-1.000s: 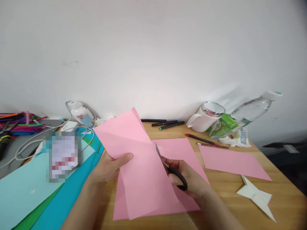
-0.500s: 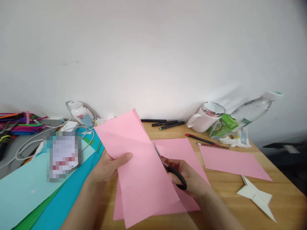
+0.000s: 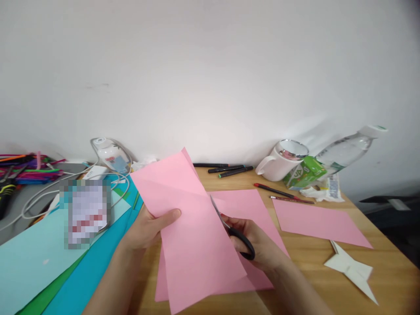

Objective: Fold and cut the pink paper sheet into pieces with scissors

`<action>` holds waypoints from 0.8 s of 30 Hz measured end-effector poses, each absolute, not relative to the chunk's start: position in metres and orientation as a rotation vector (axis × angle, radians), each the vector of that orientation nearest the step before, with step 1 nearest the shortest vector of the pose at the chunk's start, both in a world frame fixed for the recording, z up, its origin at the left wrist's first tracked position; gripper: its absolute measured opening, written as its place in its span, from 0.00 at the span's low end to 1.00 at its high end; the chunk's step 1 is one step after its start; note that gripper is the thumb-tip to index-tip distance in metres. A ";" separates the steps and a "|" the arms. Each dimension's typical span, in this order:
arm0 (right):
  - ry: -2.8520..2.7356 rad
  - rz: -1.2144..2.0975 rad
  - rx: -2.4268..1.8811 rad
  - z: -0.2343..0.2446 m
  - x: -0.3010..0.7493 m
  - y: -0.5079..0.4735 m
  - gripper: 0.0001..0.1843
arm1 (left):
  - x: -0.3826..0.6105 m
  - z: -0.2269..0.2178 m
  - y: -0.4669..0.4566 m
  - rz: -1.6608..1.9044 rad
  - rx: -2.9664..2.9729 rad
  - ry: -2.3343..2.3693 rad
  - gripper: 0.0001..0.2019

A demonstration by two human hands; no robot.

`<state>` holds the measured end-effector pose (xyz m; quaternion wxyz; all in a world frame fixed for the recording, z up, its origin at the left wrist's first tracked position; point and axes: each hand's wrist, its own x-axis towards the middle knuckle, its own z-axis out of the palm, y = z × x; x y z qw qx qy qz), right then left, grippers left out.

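A sheet of pink paper (image 3: 197, 253) is held up at a tilt by my left hand (image 3: 149, 227); the thumb presses on its front and the fingers are hidden behind. My right hand (image 3: 252, 240) is closed round the black handles of a pair of scissors (image 3: 241, 240). The scissor blades lie along the sheet's right edge, pointing up and left; whether they are parted I cannot tell. Beneath the held sheet, another pink sheet (image 3: 243, 199) rests on the wooden table (image 3: 387, 271).
At right lie a pink strip (image 3: 321, 221), a folded white paper shape (image 3: 352, 267), a pen (image 3: 275, 190) and a pencil. Behind stand a mug (image 3: 277, 164), a green box (image 3: 305, 172) and a tilted bottle (image 3: 348, 148). Markers (image 3: 229, 169) lie by the wall; coloured paper (image 3: 29, 258) covers the left.
Almost nothing differs. The held sheet's lower edge has shifted very slightly; both hands and the scissors keep nearly the same position.
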<state>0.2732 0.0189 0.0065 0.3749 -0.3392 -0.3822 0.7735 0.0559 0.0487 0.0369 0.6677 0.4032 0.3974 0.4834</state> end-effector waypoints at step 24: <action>-1.152 1.877 -0.881 0.006 0.274 0.020 0.16 | 0.057 0.039 0.048 1.103 0.823 0.956 0.13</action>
